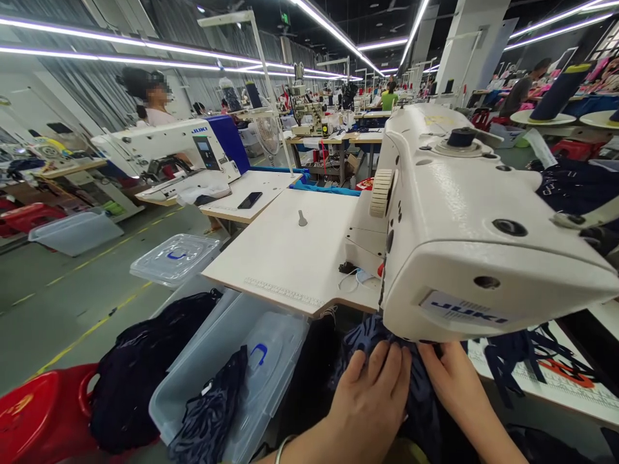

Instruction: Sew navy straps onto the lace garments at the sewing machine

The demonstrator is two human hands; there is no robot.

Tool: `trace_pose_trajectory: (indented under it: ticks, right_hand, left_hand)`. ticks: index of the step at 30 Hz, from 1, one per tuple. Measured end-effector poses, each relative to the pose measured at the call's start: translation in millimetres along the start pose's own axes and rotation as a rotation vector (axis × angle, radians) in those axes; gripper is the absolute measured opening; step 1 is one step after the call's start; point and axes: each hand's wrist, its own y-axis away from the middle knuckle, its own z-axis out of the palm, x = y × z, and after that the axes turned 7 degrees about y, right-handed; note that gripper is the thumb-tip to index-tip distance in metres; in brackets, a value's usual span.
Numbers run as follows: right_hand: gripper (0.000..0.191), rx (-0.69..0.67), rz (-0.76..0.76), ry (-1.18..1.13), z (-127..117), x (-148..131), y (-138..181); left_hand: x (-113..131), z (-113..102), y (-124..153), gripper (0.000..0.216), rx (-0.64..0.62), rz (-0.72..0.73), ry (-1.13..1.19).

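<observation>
A white JUKI sewing machine fills the right side of the head view, its head hanging over the work. Below it, dark navy fabric lies bunched in folds in front of me. My left hand is closed over the fabric, fingers bent and pressed together near the machine's lower edge. Close beside it, my right hand pinches the same fabric under the machine head; its fingertips are partly hidden. The needle area cannot be seen from here.
A white table extends left of the machine, with a small grey key-shaped piece on it. Navy strips lie at the right. Lower left are a clear plastic bin, dark garments and a red stool. Other people sit farther back.
</observation>
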Motion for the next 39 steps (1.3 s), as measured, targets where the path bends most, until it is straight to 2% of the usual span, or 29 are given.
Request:
trace_pose_trajectory:
  ticks: [9, 17, 25, 30, 33, 39]
  right_hand:
    - [0.048, -0.022, -0.035, 0.064, -2, -13, -8]
    - [0.04, 0.018, -0.084, 0.113, -3, -13, -7]
    - [0.036, 0.015, -0.151, 0.019, 1, -9, -6]
    - [0.04, 0.035, 0.021, -0.118, 11, 13, 0]
    - [0.045, 0.044, 0.07, -0.223, 20, 27, 1]
    - [0.044, -0.144, 0.091, -0.29, 31, 41, 6]
  left_hand:
    - [0, 2, -1, 0.037, 0.022, -0.008, -0.036]
    - [-1, 1, -2, 0.037, 0.024, 0.003, -0.049]
    - [0, 4, 1, 0.038, 0.016, -0.004, -0.089]
    - [-6, 3, -1, 0.039, 0.003, 0.024, -0.047]
    - [-9, 5, -1, 0.038, 0.019, 0.04, -0.04]
    - [-11, 11, -2, 0.034, 0.069, 0.065, -0.034]
